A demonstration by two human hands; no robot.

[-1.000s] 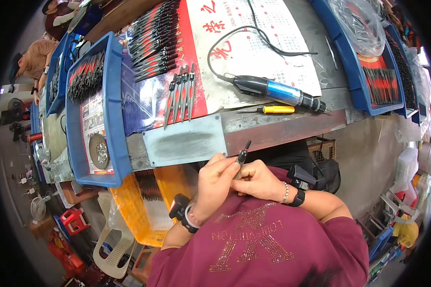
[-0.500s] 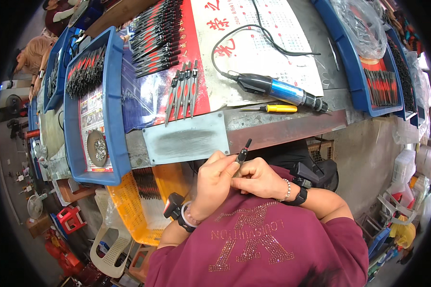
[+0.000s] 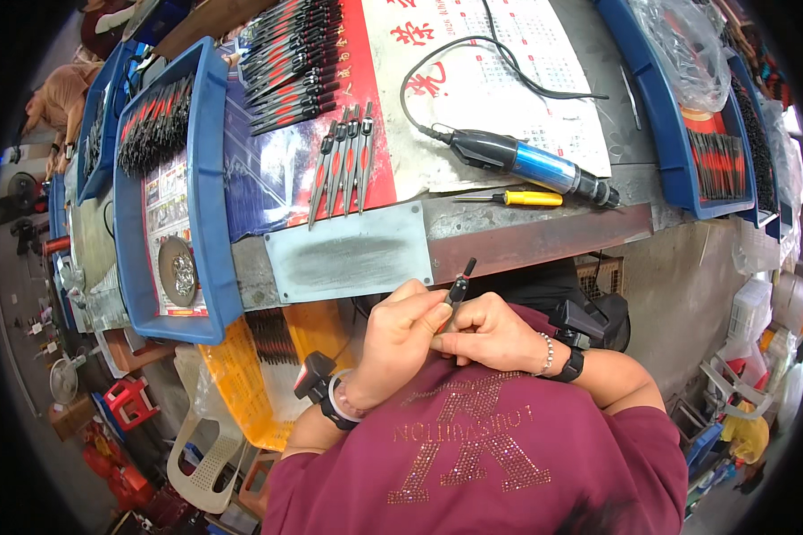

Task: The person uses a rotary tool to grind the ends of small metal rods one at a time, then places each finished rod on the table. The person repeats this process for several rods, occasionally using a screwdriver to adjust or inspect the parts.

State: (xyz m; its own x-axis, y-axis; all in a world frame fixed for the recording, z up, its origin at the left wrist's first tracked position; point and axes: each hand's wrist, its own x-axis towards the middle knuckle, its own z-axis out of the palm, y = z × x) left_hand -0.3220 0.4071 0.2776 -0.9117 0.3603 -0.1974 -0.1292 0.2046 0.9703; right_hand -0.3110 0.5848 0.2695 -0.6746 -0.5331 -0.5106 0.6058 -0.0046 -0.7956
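In front of my chest I hold a slim black-and-red pen-shaped piece [image 3: 459, 289], tilted with its thin black end up. My left hand [image 3: 404, 323] pinches its middle between thumb and fingertips. My right hand [image 3: 484, 332] is closed at its lower end, beside the left fingers; that end is mostly hidden. Beyond my hands, a few similar pieces [image 3: 342, 165] lie side by side near the table edge. Nearest on the table is a grey metal plate [image 3: 348, 254] with a dark smudge.
An electric screwdriver [image 3: 531, 167] with a black cord and a yellow-handled screwdriver [image 3: 533, 198] lie on the table. A stack of similar pieces [image 3: 294, 62] lies farther back. Blue bins [image 3: 212, 178] hold more at the left, with a small dish [image 3: 178, 270] of metal parts. An orange basket [image 3: 250, 392] stands below.
The view has shifted slightly. Both hands keep their hold on the piece, with little visible movement.
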